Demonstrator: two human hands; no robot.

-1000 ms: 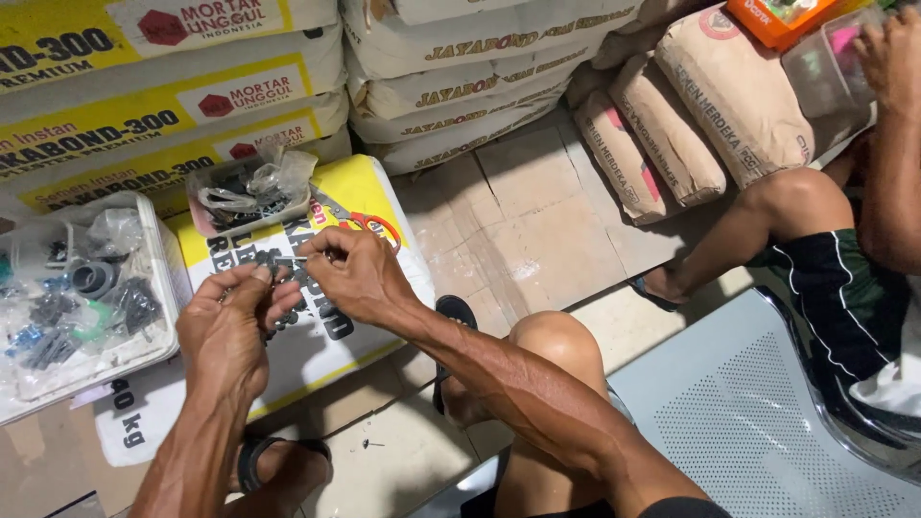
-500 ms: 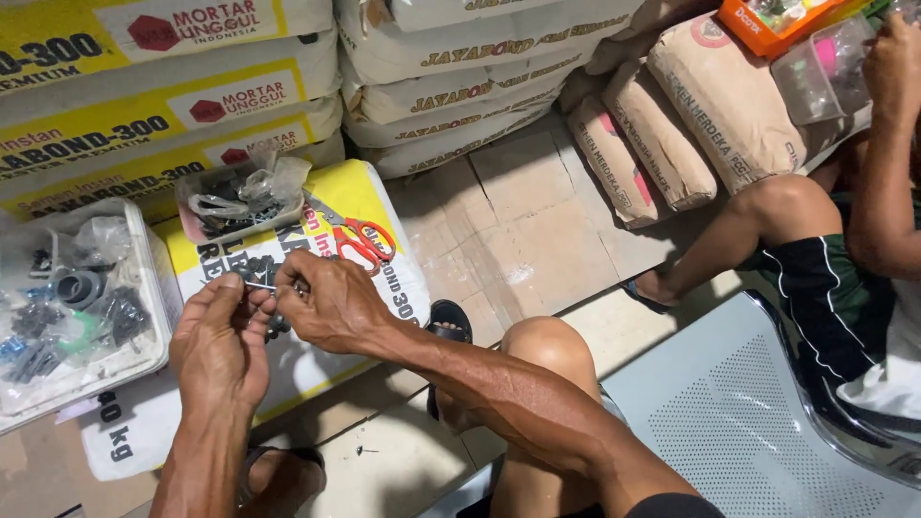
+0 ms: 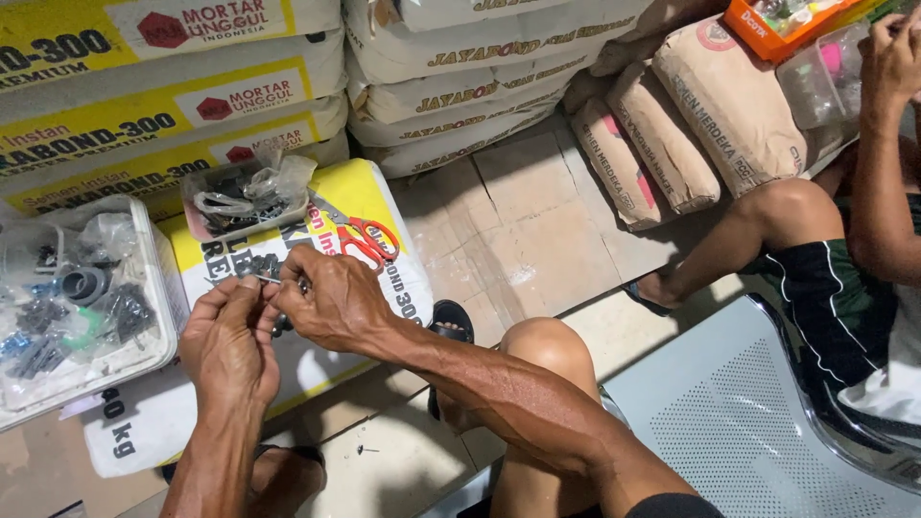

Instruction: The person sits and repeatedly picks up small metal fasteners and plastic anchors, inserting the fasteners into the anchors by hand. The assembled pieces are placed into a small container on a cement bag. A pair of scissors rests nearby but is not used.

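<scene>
Left hand [image 3: 228, 343] and right hand [image 3: 331, 302] both pinch one thin metal pin [image 3: 269, 279] above the yellow sack [image 3: 384, 206]. One pair of scissors [image 3: 366, 237], two plastic trays [image 3: 158, 278] nearby.

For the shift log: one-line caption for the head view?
Both hands, left and right, pinch a small metal part above a yellow sack beside red-handled scissors.

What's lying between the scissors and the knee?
In the head view, only bare floor tiles and the yellow-and-white sack's edge lie between the red-handled scissors and the knee.
</scene>
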